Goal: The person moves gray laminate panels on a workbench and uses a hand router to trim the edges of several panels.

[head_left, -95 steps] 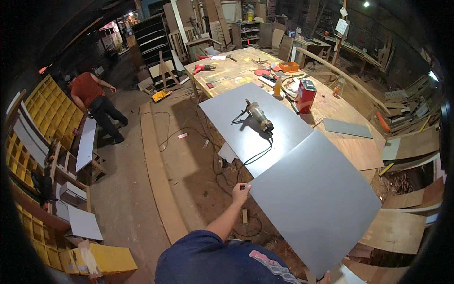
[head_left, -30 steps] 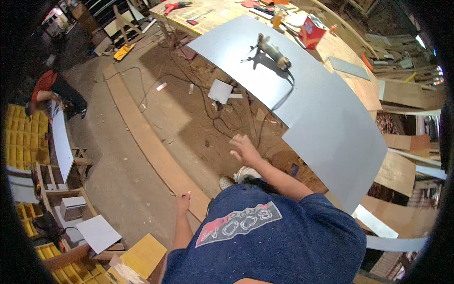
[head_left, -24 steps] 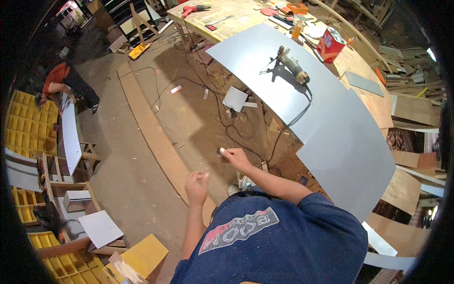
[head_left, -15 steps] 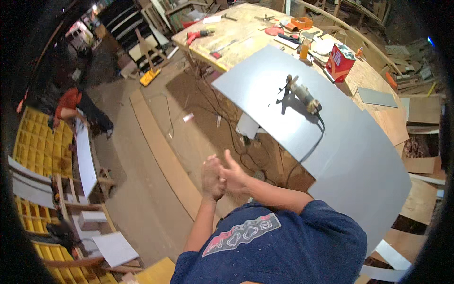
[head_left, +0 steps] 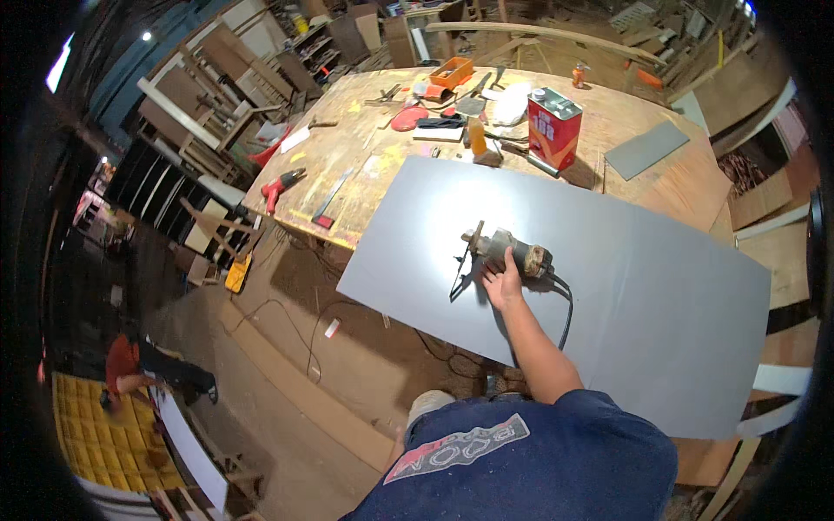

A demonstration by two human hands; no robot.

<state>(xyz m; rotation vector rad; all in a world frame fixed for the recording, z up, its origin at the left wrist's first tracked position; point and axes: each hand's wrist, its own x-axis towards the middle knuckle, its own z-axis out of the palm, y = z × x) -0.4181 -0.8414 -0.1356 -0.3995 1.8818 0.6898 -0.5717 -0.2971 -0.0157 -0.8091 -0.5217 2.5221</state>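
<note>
My right hand reaches over a large grey panel and grips the body of a corded trim router. The thumb lies along the router's side, while the other fingers are partly hidden beneath it. The tool is on its side on the panel, with its base plate and a thin metal guide toward the left. Its black cord curves back toward me beside my forearm. My left arm hangs low by my body, where only a sliver of it shows; that hand is out of sight.
The panel rests on a wooden workbench. On the bench stand a red metal can, an orange bottle, an orange tray and a red power tool. Cables trail over the floor. At the lower left another person bends over a white board.
My two hands, earlier together in front of my body, have parted. The right has moved out onto the router and taken hold; the left has dropped from sight. The view has turned toward the bench.
</note>
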